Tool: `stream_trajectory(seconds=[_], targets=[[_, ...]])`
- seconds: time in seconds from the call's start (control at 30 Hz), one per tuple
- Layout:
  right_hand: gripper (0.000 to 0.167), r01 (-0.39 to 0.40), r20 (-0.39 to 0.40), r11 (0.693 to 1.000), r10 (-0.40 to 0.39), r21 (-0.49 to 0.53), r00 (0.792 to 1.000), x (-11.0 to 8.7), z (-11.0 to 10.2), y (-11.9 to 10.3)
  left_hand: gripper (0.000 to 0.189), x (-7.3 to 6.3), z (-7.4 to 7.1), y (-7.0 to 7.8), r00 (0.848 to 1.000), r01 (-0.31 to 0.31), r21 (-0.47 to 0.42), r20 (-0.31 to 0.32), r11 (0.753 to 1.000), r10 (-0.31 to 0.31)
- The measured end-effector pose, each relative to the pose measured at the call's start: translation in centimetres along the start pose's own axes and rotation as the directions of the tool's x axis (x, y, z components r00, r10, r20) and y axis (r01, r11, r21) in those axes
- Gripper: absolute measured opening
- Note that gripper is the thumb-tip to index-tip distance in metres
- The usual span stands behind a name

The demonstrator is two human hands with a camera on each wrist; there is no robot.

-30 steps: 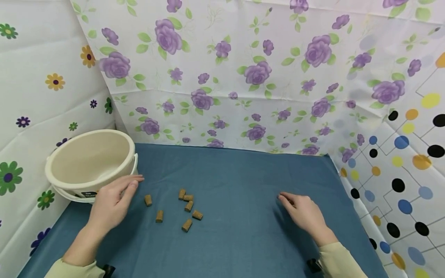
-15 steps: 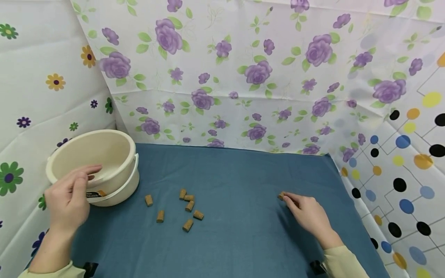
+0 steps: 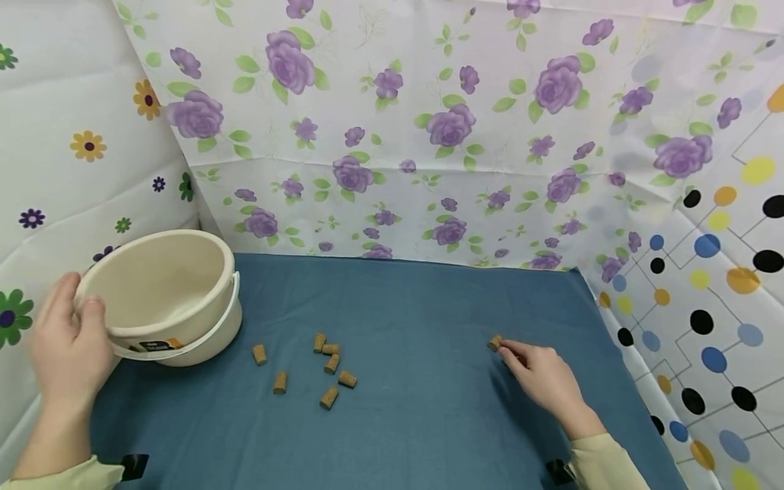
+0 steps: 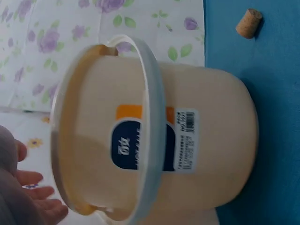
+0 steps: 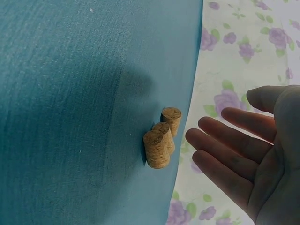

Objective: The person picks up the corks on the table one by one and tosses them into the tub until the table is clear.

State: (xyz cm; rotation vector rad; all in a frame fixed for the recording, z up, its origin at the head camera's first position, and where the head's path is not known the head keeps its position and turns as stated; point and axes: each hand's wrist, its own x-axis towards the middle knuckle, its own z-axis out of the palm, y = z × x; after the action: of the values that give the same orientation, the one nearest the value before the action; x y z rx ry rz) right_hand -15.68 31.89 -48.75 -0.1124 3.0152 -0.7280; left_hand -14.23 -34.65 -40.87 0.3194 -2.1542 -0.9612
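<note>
A cream plastic bucket (image 3: 156, 331) with a lowered white handle (image 4: 152, 112) stands at the table's left. Beside its left rim is my left hand (image 3: 72, 344), fingers relaxed and holding nothing; the left wrist view has its fingertips right near the rim. Over on the right, my right hand (image 3: 542, 381) is poised above the table. One cork (image 3: 494, 342) shows at its fingertips in the head view. The right wrist view has three corks close together, the nearest cork (image 5: 156, 150) among them, with my loosely spread fingers (image 5: 229, 161) apart from them.
Several more corks lie scattered right of the bucket, including a lone cork (image 3: 260, 354) and a cork (image 3: 329, 397) nearer the front. A blue cloth (image 3: 416, 408) covers the table. Patterned sheets (image 3: 404, 136) hang around the back and sides.
My left hand has swung left, from the bucket's front right side across to its left rim. The right hand has shifted slightly right, uncovering a cork. The bucket stays put.
</note>
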Motion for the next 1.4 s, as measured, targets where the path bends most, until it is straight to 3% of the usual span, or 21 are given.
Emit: stream_trajectory(seconds=[0.07, 0.17, 0.27, 0.43, 0.73, 0.83, 1.03, 1.2, 1.4], targets=[[0.046, 0.001, 0.006, 1.0, -0.001, 0.002, 1.0, 0.0, 0.0, 0.1, 0.059, 0.2, 0.0, -0.4, 0.994, 0.085, 0.024, 0.066, 0.996, -0.087], [0.048, 0.004, 0.014, 1.0, -0.004, 0.0, 1.0, -0.1, 0.2, 0.2, 0.065, 0.4, 0.1, -0.9, 0.973, 0.186, 0.039, 0.134, 0.982, -0.189], [0.052, 0.013, 0.017, 1.0, -0.013, -0.004, 1.0, -0.2, 0.3, 0.4, 0.069, 0.5, 0.4, -1.3, 0.949, 0.283, 0.004, 0.145, 0.959, -0.281], [0.05, 0.017, 0.021, 1.0, -0.017, -0.004, 1.0, -0.3, 0.4, 0.5, 0.067, 0.6, 1.1, -1.5, 0.893, 0.445, -0.131, 0.142, 0.886, -0.427], [0.049, 0.012, 0.034, 1.0, -0.013, 0.009, 0.999, -0.2, 0.5, 0.4, 0.068, 0.5, 1.7, -1.5, 0.862, 0.506, -0.308, 0.139, 0.806, -0.488], [0.047, 0.019, 0.033, 1.0, -0.019, 0.013, 0.999, -0.3, 0.5, 0.4, 0.065, 0.4, 2.0, -1.4, 0.857, 0.513, -0.309, 0.127, 0.801, -0.499], [0.043, 0.038, 0.033, 0.999, -0.039, 0.026, 0.999, -0.3, 0.8, 0.3, 0.057, 0.2, 2.3, -1.2, 0.851, 0.524, -0.224, 0.1, 0.822, -0.516], [0.042, 0.047, 0.038, 0.999, -0.048, 0.027, 0.998, -0.3, 0.9, 0.3, 0.063, 0.4, 2.4, -0.9, 0.85, 0.525, -0.135, 0.145, 0.84, -0.507], [0.043, 0.057, 0.051, 0.998, -0.058, 0.028, 0.997, -0.2, 1.1, 0.2, 0.051, 0.7, 3.3, -0.6, 0.871, 0.476, -0.058, 0.165, 0.878, -0.462]])
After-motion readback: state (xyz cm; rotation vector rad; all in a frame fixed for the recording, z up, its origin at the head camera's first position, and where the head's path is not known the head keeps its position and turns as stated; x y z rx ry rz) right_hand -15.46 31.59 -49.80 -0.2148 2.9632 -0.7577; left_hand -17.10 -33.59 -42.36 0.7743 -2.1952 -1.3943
